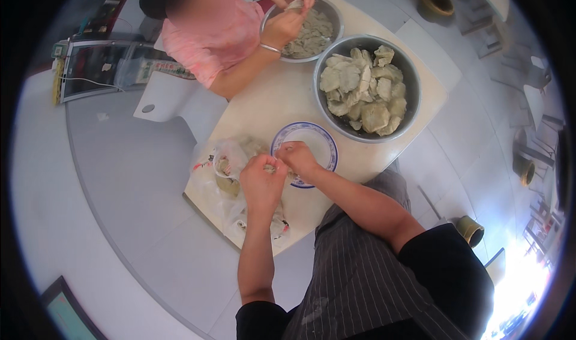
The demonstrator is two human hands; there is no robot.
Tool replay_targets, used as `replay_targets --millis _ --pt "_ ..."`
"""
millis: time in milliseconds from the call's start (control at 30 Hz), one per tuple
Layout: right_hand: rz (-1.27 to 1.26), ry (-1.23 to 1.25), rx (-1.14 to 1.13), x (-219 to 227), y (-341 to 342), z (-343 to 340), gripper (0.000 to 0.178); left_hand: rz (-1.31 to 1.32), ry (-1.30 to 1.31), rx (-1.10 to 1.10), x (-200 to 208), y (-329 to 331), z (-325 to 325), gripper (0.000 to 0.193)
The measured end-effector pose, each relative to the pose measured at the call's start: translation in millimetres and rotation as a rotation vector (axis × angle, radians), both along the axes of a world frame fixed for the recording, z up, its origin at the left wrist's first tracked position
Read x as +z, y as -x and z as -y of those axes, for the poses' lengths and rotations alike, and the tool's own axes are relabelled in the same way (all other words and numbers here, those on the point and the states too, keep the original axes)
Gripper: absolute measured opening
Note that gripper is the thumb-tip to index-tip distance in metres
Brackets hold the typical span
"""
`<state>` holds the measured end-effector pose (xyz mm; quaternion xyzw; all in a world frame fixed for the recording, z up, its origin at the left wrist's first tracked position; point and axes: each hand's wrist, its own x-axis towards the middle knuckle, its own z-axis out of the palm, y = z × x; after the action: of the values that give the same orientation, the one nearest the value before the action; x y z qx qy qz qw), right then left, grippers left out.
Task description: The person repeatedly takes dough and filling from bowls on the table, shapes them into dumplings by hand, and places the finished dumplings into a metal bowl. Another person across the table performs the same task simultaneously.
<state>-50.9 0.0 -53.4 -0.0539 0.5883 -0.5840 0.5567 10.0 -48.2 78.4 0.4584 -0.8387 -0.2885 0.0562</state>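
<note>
My left hand (pixel 263 181) and my right hand (pixel 298 160) meet at the near left rim of a white plate with a blue patterned border (pixel 324 141). Both are closed, fingers pinched together. Bits of a pale beige piece (pixel 270 168) show at the left fingers; most of it is hidden. What the right fingertips grip cannot be made out. Under and beside my left hand lies a crumpled clear plastic bag (pixel 231 154) with red marks, holding beige lumps (pixel 228 185).
A large steel bowl (pixel 414 100) heaped with pale beige chunks (pixel 375 115) stands right of the plate. Across the table (pixel 252 109), a person in a pink top (pixel 204 34) handles a piece over another steel bowl (pixel 337 22) of small torn pieces. A white chair (pixel 165 100) stands at left.
</note>
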Motion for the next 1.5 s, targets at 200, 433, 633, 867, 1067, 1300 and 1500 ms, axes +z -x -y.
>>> replay_targets --millis 200,433,633,867,1067,1300,1500 --pt "0.299 0.030 -0.101 12.8 6.6 -1.1 0.016 -0.121 -0.002 0.149 4.6 -4.5 -4.6 0.013" --pt "0.633 0.197 -0.225 29.7 3.8 -1.2 0.031 -0.351 0.315 0.040 -42.6 -8.9 -10.5 0.016" --pt "0.924 0.273 -0.199 30.8 13.8 -13.8 0.051 -0.349 0.519 -0.120 -53.9 -7.8 -31.6 0.022" --pt "1.062 0.260 -0.141 39.1 5.2 -24.8 0.048 -0.488 0.500 -0.442 -62.4 -17.6 -25.4 0.026" --pt "1.062 0.269 -0.120 -15.2 -14.9 -29.0 0.035 -0.440 0.472 -0.602 -54.8 -20.7 -19.4 0.029" --pt "1.302 0.609 -0.141 -68.4 -28.9 -30.5 0.033 -0.499 0.406 -0.523 -66.4 -4.5 -19.8 0.027" --pt "1.203 0.514 -0.186 -38.3 -15.8 -36.2 0.031 -0.486 0.374 -0.431 -77.6 -2.2 -21.7 0.019"
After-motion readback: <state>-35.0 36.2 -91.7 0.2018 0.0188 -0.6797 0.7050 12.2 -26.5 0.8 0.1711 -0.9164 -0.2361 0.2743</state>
